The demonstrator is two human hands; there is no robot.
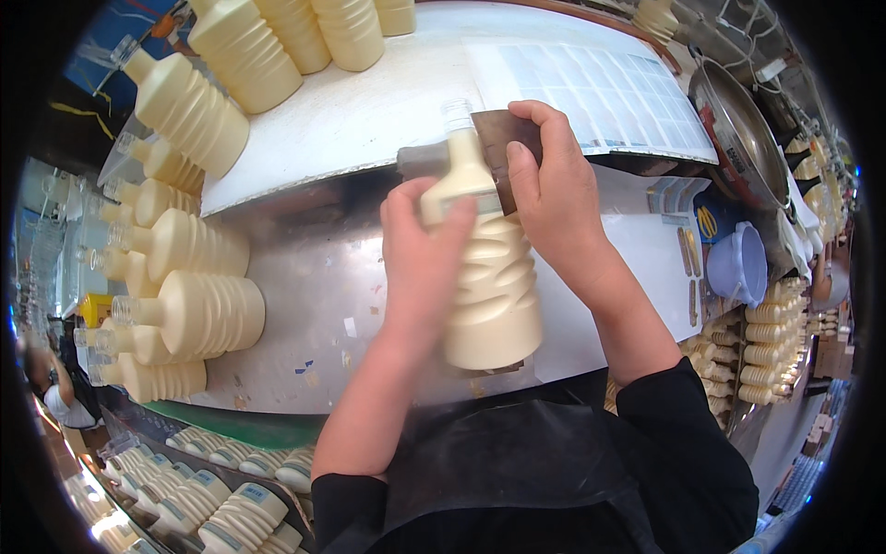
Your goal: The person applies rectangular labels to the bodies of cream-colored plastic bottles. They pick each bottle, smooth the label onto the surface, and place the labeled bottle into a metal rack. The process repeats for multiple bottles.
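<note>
A cream bottle (492, 323) with a wavy, ribbed body and a clear neck is in front of me, its neck pointing away. My left hand (420, 249), slightly smeared by motion, grips its shoulder from the left, with the thumb over a pale label strip (457, 201). On the bottle's other side, my right hand (563, 203) pinches a thin, flat brown piece (496, 138) between thumb and fingers. That piece lies along the bottle's neck and shoulder. Behind the bottle sits a grey block (420, 162), partly covered by it.
Cream bottles (212, 314) crowd the left side, and more (249, 55) stand on the white raised surface (360, 102). A sheet of clear labels (572, 92) lies there. At right are a purple bucket (736, 265) and a large round pan (738, 129). Labelled bottles (245, 522) fill crates lower left.
</note>
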